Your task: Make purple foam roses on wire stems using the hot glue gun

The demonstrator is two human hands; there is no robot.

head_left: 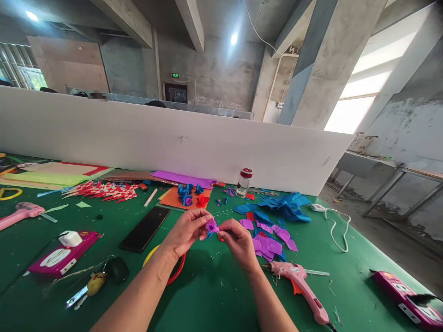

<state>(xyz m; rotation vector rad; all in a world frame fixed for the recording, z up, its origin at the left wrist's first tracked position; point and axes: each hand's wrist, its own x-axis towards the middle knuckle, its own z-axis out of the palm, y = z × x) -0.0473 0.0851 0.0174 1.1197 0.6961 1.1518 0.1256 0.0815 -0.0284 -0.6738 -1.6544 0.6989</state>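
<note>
- Head view: the left hand [187, 229] pinches a purple paper flower [211, 225] above the green table [221, 299]; the right hand [239, 240] pinches its edge.
- Squeezing or tugging too hard could crush or tear the thin paper.

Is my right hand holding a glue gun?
No, your right hand pinches a small purple paper flower while the nearest glue gun lies on the table.

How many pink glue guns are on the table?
2: one glue gun lies beside the right forearm, another glue gun at the far left edge. More may be hidden.
</note>
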